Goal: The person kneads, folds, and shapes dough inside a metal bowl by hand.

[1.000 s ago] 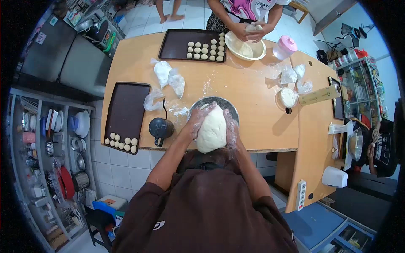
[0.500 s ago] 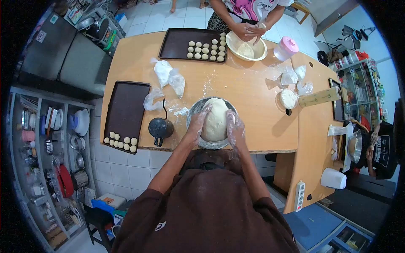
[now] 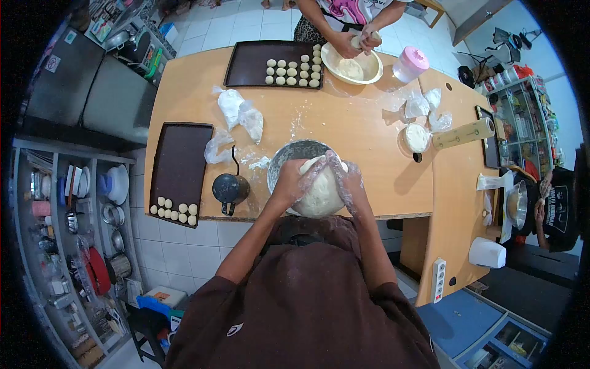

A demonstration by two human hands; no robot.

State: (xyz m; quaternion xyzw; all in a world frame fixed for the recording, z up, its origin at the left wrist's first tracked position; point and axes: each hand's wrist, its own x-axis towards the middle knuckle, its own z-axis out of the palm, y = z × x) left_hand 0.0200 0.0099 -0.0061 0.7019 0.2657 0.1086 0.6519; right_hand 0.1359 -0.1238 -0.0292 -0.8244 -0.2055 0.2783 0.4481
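At near side of table (image 3: pixel 381 184) | dough (image 3: pixel 321 198), one large lump, at metal bowl (image 3: pixel 281 161) | left hand (image 3: pixel 297 183), right hand (image 3: pixel 349 183): fingers curled around dough | black jug (image 3: pixel 230 186) nearby

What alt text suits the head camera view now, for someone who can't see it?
A person's left hand and right hand hold a large dough lump at the near side of a metal bowl on a table. A left tray and a far tray hold small dough balls; another person works at a cream bowl.
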